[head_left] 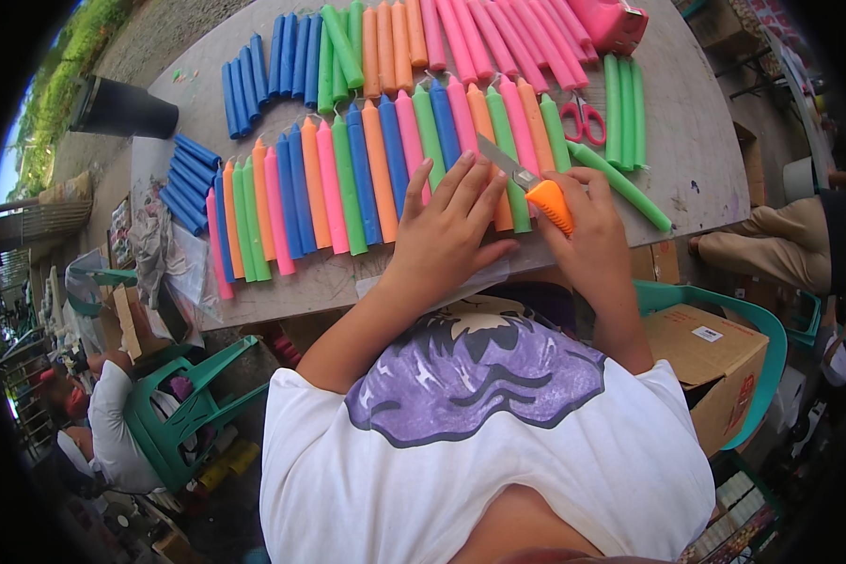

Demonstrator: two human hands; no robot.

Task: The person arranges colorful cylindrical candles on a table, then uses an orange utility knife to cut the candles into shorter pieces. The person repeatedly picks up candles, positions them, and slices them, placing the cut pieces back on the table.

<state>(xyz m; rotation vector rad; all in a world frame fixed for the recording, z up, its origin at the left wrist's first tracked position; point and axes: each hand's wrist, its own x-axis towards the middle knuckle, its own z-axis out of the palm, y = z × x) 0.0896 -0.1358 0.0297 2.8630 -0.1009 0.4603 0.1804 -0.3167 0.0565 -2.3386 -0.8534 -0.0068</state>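
Note:
A long row of blue, orange, pink and green candles (336, 188) lies side by side across the table, wicks pointing away from me. My left hand (449, 221) rests flat over candles toward the row's right part, fingers spread. In my right hand (587, 230) is a utility knife (550, 204) with an orange handle. Its blade extends up and left over the candles; whether it touches them I cannot tell. A single green candle (622, 187) lies slanted just right of my right hand. Pink-handled scissors (583, 122) lie beyond that hand.
More candles (392, 42), grouped by colour, lie along the table's (700, 141) far side. A pink tape dispenser (614, 23) stands at the far right, a dark tumbler (124, 106) at the left. Below are a cardboard box (710, 367) and green chair (183, 414). People sit nearby.

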